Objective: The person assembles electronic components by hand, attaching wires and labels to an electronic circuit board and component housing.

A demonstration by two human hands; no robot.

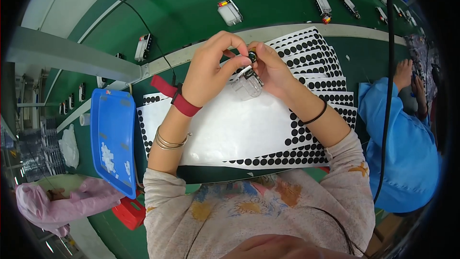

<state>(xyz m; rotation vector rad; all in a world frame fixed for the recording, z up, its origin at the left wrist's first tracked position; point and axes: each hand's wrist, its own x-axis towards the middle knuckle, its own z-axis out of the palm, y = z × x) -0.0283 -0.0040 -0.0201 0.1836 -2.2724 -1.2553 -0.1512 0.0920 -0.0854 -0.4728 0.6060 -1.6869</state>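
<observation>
Head view: both hands work a small clear plastic part (247, 85) above the dot sheets (306, 60).

Left hand (208, 72) and right hand (273, 69) pinch the part together at chest height; fingertips apparently press a black dot (252, 56) onto it. Keep the part steady, centre the dot, and press evenly. Blue tray (113, 139) lies left.

A single head-worn fisheye view looks steeply down from above the person's chest, facing forward across the green table (268, 0). It sits close: the hands (239, 67) fill the centre, forearms rising from the lower edge. Straight edges bow toward the dark rim, where detail is probably too warped to judge. A co-worker's blue sleeve (407, 153) shows at right.
</observation>
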